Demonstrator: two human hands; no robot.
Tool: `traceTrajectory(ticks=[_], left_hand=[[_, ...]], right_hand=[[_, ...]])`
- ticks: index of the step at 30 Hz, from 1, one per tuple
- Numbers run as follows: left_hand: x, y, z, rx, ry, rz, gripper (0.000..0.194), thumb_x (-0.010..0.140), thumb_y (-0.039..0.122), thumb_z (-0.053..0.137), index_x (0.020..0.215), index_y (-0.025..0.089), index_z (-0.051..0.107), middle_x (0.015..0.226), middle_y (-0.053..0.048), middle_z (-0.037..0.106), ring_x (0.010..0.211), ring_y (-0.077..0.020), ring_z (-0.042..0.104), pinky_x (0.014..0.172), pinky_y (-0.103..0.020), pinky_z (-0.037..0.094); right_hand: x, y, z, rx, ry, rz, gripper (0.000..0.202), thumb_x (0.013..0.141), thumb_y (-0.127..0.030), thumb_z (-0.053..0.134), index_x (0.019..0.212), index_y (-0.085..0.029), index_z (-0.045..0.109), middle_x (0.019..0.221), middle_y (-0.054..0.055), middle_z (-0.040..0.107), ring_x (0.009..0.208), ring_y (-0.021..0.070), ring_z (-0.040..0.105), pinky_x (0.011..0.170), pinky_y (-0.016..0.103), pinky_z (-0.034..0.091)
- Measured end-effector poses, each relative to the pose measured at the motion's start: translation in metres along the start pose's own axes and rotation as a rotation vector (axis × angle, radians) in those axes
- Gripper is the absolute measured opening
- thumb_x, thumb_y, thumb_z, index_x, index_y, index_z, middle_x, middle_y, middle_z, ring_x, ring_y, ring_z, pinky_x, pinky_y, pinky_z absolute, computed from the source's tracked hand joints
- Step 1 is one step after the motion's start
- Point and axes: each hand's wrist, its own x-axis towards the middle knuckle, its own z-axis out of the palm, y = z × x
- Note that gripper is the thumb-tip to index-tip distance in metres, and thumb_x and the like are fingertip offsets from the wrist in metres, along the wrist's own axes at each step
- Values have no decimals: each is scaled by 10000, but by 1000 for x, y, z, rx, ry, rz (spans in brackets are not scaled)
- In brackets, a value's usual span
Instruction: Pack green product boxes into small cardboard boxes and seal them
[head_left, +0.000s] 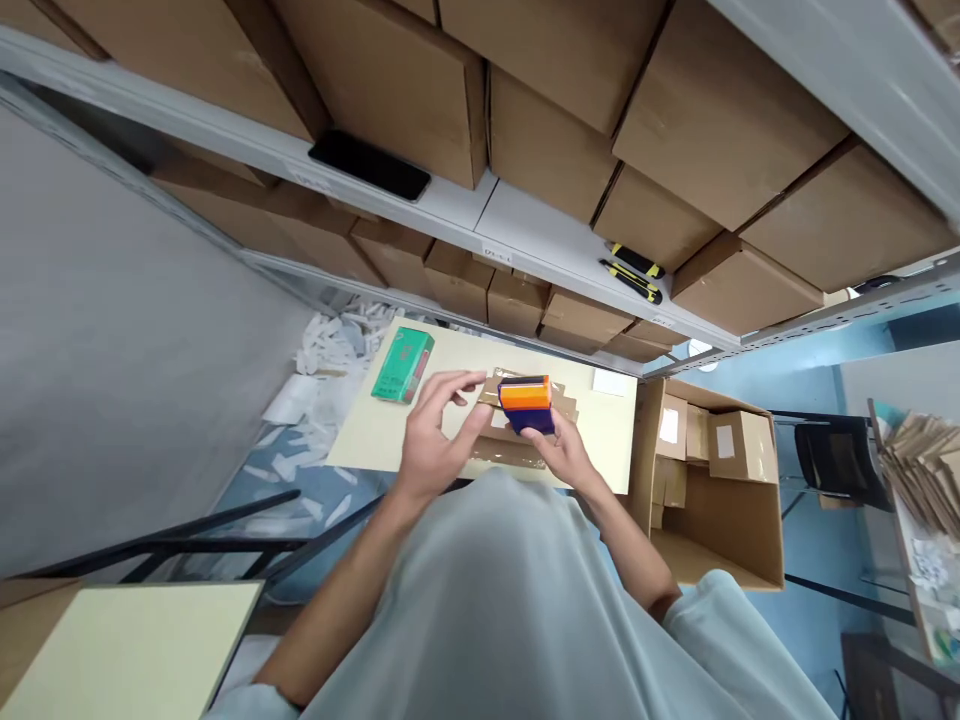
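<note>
My right hand (562,455) holds a small orange and dark blue box (526,405) by its lower right side, above the pale table (360,440). My left hand (439,435) is just left of the box, thumb and fingers apart, with nothing held in it. Beneath the box and between my hands lies brown cardboard (510,453) with shiny clear tape on it. A green box (403,365) rests at the table's left side. A white paper (611,382) lies near the table's back right corner.
A large open carton (772,530) holding several small boxes stands right of the table. Overhead, a metal shelf (525,215) carries brown boxes, a black phone (369,165) and yellow-black cutters (631,282). Paper scraps (322,350) lie at the left.
</note>
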Motion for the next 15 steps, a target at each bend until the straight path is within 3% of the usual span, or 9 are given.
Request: traceTrajectory(ticks=[6,11,15], left_hand=[[30,20,-25,-21,-201,-46,342,1029,517,738,1226,250,818,1194,-78,802,1035,-227,710,902,-366,607],[29,19,-30,-63,-346,-105,322,1017,539,742,1100,243,839,1088,-65,816,961,-218,704,893,-358,586],[24,12,-28,-89,-394,-134,329,1032,549,715,973,241,817,1005,-54,801,934,-221,711,888,-353,578]], right_hand=[[-15,-5,-17,-318,-84,-146,464,1109,-633,710,1340,-236,778,1185,111,834,1102,312,769,1033,436,642],[-19,-10,-27,-475,-147,-238,373,1115,-563,738,1271,-228,789,1184,133,831,1179,328,767,1100,474,621],[-23,-10,-32,-499,-188,-224,371,1116,-553,731,1240,-209,789,1159,145,834,1149,324,765,1081,478,622]])
